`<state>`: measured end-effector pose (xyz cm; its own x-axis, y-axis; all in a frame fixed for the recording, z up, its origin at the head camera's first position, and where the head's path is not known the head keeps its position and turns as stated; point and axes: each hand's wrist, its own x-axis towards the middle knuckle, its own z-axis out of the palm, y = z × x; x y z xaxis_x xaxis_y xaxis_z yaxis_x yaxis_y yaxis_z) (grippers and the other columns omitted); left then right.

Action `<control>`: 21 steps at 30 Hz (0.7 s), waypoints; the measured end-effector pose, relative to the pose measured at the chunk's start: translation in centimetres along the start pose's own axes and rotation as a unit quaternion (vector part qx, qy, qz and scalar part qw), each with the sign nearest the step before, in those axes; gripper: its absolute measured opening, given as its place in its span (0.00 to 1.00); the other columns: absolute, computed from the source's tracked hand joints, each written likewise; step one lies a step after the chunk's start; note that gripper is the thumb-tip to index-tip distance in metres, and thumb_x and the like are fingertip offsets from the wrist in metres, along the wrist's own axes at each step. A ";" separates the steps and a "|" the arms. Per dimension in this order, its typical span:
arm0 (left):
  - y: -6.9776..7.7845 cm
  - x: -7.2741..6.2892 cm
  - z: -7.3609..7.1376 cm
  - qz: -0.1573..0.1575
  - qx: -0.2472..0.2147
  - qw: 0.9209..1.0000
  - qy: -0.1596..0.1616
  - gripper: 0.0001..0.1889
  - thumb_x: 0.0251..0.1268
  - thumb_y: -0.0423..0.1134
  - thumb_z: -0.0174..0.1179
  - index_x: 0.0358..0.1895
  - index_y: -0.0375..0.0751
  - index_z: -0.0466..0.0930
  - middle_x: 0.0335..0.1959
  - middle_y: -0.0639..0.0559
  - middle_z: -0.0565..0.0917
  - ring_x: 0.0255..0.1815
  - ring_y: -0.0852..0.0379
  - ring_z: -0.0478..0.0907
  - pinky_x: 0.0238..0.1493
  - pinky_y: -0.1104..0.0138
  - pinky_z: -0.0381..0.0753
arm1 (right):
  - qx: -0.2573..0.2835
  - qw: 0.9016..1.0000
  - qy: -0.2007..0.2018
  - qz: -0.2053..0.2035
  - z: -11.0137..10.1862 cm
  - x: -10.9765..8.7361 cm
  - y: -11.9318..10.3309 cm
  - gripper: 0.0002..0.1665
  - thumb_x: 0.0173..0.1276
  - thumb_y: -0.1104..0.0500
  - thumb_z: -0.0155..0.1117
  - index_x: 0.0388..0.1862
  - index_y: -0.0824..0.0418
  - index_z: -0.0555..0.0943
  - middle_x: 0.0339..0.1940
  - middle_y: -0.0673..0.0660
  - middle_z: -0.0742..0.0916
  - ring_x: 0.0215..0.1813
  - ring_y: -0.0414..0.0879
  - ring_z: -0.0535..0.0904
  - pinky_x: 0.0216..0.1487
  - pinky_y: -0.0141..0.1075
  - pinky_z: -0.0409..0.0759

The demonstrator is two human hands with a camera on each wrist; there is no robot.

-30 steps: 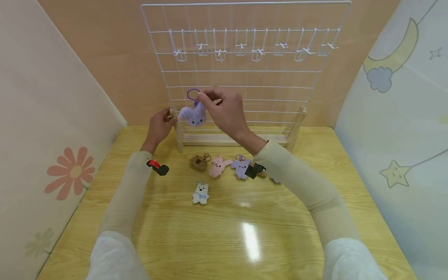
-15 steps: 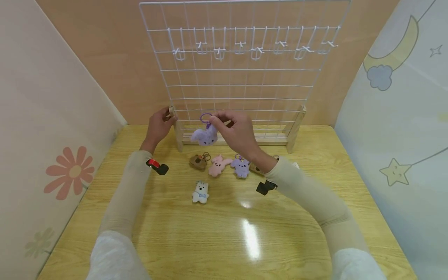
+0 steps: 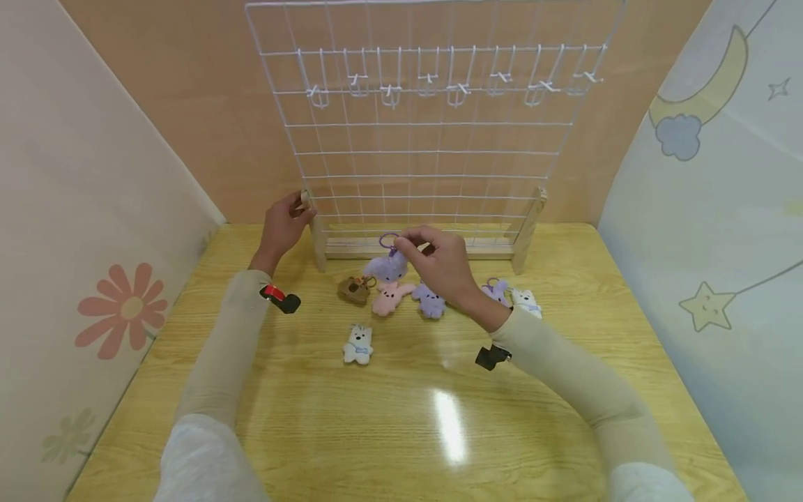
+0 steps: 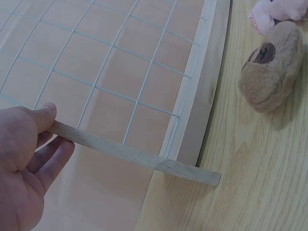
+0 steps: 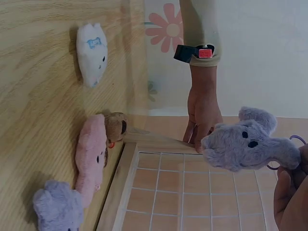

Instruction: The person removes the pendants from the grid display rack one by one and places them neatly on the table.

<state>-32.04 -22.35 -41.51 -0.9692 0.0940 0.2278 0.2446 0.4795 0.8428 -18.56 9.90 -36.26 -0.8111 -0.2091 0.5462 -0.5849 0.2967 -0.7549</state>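
Observation:
My right hand (image 3: 444, 263) pinches a purple plush bunny keychain (image 3: 385, 268) near its purple ring, above the front of the rack's base. In the right wrist view the bunny (image 5: 238, 147) shows its dark eyes and one ear toward the fingers. My left hand (image 3: 284, 226) holds the top of the rack's left wooden post (image 3: 316, 240); the left wrist view shows thumb and fingers around that post (image 4: 113, 148). Below the held bunny lie a brown plush keychain (image 3: 354, 290), a pink bunny keychain (image 3: 387, 300) and another purple one (image 3: 429, 302).
A white wire grid (image 3: 426, 124) with several white hooks (image 3: 458, 89) rises at the back. Nearer lies a white bear keychain (image 3: 357, 345). Right of the row are a purple keychain (image 3: 497, 291) and a white one (image 3: 527, 302), partly behind the right forearm. Patterned panels flank the table (image 3: 301, 432).
My right hand has moved down and to the right with the purple bunny keychain, from in front of the grid to just over the row of plush. My left hand stays on the post.

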 end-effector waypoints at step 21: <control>-0.1 0.0 0.0 -0.004 0.004 1.000 -0.002 0.30 0.79 0.43 0.58 0.78 0.37 0.64 0.74 0.37 0.71 0.70 0.40 0.74 0.64 0.50 0.80 | -0.026 0.998 -0.033 0.039 -0.6 -4.8 3.1 0.09 0.76 0.55 0.67 0.43 0.58 0.89 0.34 0.50 0.90 0.34 0.41 0.84 0.33 0.34 0.85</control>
<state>-32.07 -22.38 -41.55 -0.9710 0.0931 0.2203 0.2374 0.4877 0.8401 -16.51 12.39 -41.01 -0.8534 -0.2435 0.4610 -0.5209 0.3626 -0.7728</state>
